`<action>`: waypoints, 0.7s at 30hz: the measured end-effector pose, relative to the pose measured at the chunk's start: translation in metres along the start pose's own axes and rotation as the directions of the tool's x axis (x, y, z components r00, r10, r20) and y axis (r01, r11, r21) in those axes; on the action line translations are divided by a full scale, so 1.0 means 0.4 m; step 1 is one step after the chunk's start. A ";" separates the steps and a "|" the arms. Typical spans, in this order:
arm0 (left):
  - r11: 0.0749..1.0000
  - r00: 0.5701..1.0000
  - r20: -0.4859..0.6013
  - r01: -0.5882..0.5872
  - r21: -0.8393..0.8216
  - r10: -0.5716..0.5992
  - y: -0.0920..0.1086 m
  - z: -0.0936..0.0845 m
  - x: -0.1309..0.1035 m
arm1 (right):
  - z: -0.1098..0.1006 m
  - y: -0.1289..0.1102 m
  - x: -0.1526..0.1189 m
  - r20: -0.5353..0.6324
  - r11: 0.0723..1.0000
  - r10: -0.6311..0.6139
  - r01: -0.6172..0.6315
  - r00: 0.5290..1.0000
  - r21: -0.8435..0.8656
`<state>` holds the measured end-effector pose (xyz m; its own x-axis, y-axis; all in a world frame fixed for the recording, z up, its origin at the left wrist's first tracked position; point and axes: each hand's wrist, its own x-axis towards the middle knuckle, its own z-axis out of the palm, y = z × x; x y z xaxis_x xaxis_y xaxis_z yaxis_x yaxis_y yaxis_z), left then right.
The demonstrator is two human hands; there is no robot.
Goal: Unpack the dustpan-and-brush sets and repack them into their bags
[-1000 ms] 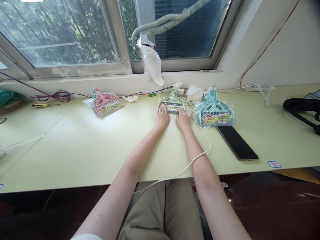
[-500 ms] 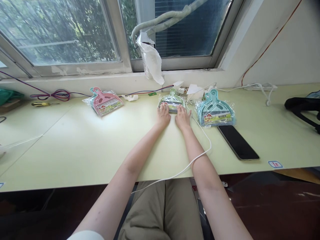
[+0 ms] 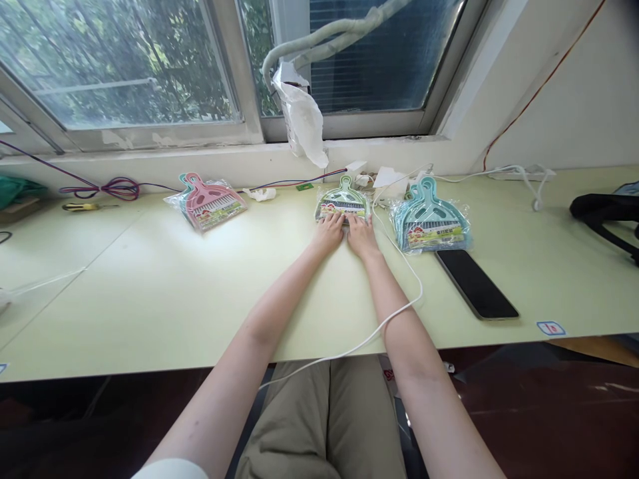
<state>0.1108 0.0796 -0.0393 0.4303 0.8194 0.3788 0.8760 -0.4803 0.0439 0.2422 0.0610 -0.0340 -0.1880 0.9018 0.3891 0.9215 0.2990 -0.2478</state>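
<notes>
A green mini dustpan-and-brush set [image 3: 345, 195] in clear wrapping lies near the wall, its handle pointing away from me. My left hand [image 3: 329, 232] rests on its near edge with fingers stretched forward. Beside it, my right hand [image 3: 361, 233] lies on the same edge, fingers also extended, and the two hands nearly touch. Both cover the lower strip of the pack. To the right are blue dustpan sets [image 3: 432, 219] in shiny wrapping. Farther left, a pink dustpan set [image 3: 212, 203] lies wrapped, with a blue-green one partly hidden beneath it.
A black phone [image 3: 476, 284] lies right of my arm. The white cable [image 3: 418, 283] crosses my right forearm. Bundled wires [image 3: 120, 189], a yellow-handled tool [image 3: 82, 207] and a crumpled white scrap [image 3: 260, 194] lie along the back. A black strap-like object [image 3: 606, 209] is at the right.
Both hands have slid inward and slightly toward me along the green pack, coming closer together. More of its printed label shows now.
</notes>
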 end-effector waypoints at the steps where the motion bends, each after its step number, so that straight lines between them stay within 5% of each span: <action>1: 1.000 1.000 0.011 0.007 -0.002 -0.007 0.000 -0.001 -0.001 | 0.001 0.001 0.000 0.009 1.000 0.008 -0.008 1.000 0.007; 9: 0.999 0.995 0.092 0.039 -0.002 -0.039 0.001 -0.005 0.000 | -0.002 0.000 -0.002 0.048 0.999 0.025 -0.026 0.999 0.020; 21: 0.999 0.999 0.024 0.037 -0.013 -0.037 0.000 -0.007 0.000 | -0.010 -0.009 -0.010 -0.046 0.996 0.060 -0.063 0.997 -0.056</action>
<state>0.1102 0.0785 -0.0368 0.4029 0.8437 0.3548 0.8884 -0.4537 0.0700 0.2410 0.0551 -0.0312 -0.1162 0.9029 0.4139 0.9490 0.2238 -0.2219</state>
